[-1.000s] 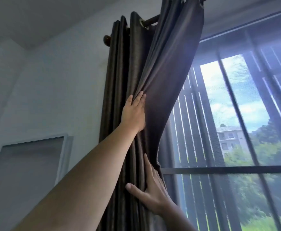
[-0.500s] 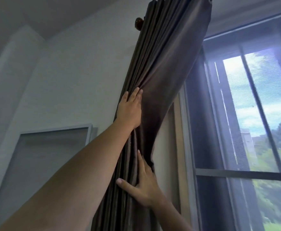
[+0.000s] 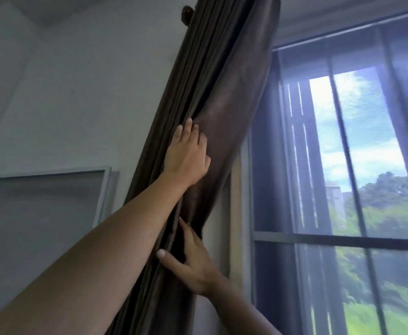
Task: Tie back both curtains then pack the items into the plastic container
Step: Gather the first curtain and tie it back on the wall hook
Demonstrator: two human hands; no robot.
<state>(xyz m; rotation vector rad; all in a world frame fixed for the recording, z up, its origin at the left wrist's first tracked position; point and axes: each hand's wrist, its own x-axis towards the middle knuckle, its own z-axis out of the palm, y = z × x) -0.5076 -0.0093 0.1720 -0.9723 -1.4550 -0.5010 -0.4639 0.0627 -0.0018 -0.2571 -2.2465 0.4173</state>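
A dark brown curtain (image 3: pixel 212 112) is seen gathered into a narrow bundle of vertical folds, hanging beside the left edge of the window (image 3: pixel 343 165) and leaning rightward toward its top in this upward-looking view. The bundle is set against the pale wall (image 3: pixel 89 93), with the rounded finial of the curtain rod (image 3: pixel 186 13) visible just left of the fabric near the top of the frame. The left hand (image 3: pixel 186 158) is raised high and laid flat on the front of the bundle, fingers extended and held close together, palm pressed to the cloth; no fold is pinched by it as far as can be seen. The right hand (image 3: pixel 191 264) is placed lower on the same bundle, thumb spread out to the left across the folds and the index finger pointing upward along a crease; its other fingers are hidden behind the fabric edge, so whether they are curled around the cloth cannot be told. The two hands are well apart along the curtain's length, both touching it. A white-framed panel (image 3: pixel 48 209) is noted on the wall to the left of the curtain. Through the window glass, trees, sky and a distant building are seen, somewhat blurred. The plastic container is not in view.
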